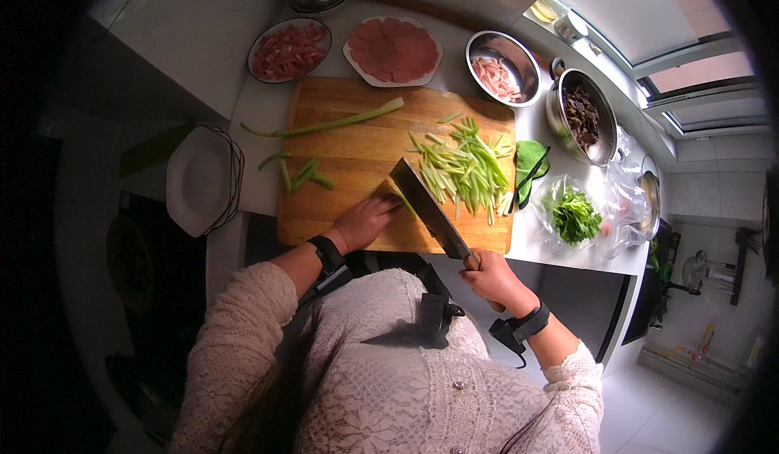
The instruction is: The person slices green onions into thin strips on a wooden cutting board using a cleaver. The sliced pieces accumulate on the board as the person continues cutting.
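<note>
My right hand point(490, 277) grips the wooden handle of a cleaver point(429, 207). Its broad dark blade slants up and left over the wooden cutting board point(359, 180). Beside the blade, my left hand point(368, 220) holds a green stalk piece point(406, 201) down on the board; its fingertips are in shadow and the piece is mostly hidden. A heap of sliced green strips point(468, 168) lies right of the blade. One long pale-green stalk point(328, 123) lies across the board's far left, with several short stalk pieces point(301, 174) nearer me.
Behind the board stand a plate of meat strips point(291, 51), a plate of round meat slices point(394, 51), a steel bowl point(528, 70) and a pot with dark food point(581, 116). A green cloth point(530, 165) and bagged leafy greens point(575, 216) lie right. Stacked plates point(198, 180) stand left.
</note>
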Demonstrator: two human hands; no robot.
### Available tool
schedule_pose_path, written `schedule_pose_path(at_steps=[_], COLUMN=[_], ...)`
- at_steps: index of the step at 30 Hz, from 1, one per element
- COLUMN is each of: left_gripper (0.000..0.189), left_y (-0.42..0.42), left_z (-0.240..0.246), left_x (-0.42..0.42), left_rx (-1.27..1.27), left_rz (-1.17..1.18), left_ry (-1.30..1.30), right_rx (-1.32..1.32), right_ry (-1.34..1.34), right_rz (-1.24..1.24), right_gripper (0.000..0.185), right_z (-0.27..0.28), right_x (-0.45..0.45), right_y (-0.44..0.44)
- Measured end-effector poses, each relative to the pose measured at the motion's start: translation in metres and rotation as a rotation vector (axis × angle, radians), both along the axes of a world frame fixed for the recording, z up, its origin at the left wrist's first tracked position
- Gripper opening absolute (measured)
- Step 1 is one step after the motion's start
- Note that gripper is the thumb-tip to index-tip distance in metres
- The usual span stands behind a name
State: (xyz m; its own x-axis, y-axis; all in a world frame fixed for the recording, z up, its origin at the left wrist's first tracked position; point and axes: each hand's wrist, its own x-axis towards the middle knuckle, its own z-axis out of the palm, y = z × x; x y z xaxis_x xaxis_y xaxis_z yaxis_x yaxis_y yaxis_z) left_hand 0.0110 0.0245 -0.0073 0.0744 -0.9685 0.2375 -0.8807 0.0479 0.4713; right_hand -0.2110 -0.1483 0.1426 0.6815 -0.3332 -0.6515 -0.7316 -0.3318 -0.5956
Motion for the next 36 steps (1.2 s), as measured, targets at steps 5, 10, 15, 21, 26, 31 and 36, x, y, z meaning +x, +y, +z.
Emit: schedule_pose_path(at_steps=[5,10,15,21,26,31,36], left_gripper=[0.04,0.04,0.037,0.035,0.036,0.038,0.042], left_y=[-0.001,0.0,-0.001,-0.001,-0.003,-0.002,0.0], left_z=[0.001,-0.001,0.001,0.003,0.003,0.0,-0.003], left_x=[0.0,0.0,0.002,0.001,0.001,0.003,0.001], left_rx=[-0.024,0.071,0.013,0.027,-0.013,-0.032,-0.024], left_rz=[0.007,-0.007,-0.025,-0.004,-0.011,-0.025,-0.014], left_ry=[-0.03,0.073,0.067,0.091,0.029,0.043,0.029], right_rx=[0.002,0.005,0.015,-0.021,-0.002,-0.041,-0.085], right_ry=[0.082,0.09,0.09,0.036,0.001,-0.041,-0.06], right_rz=[-0.029,-0.021,-0.029,0.026,-0.046,-0.052,0.01], right_gripper=[0.021,0.021,0.021,0.019,0.018,0.02,0.02], right_z=[0.001,0.003,-0.001,-0.025,-0.034,-0.023,-0.006], right_x=[0.002,0.006,0.005,0.001,-0.005,-0.003,0.0], right_y=[-0.003,-0.006,-0.009,-0.002,0.002,0.0,0.003])
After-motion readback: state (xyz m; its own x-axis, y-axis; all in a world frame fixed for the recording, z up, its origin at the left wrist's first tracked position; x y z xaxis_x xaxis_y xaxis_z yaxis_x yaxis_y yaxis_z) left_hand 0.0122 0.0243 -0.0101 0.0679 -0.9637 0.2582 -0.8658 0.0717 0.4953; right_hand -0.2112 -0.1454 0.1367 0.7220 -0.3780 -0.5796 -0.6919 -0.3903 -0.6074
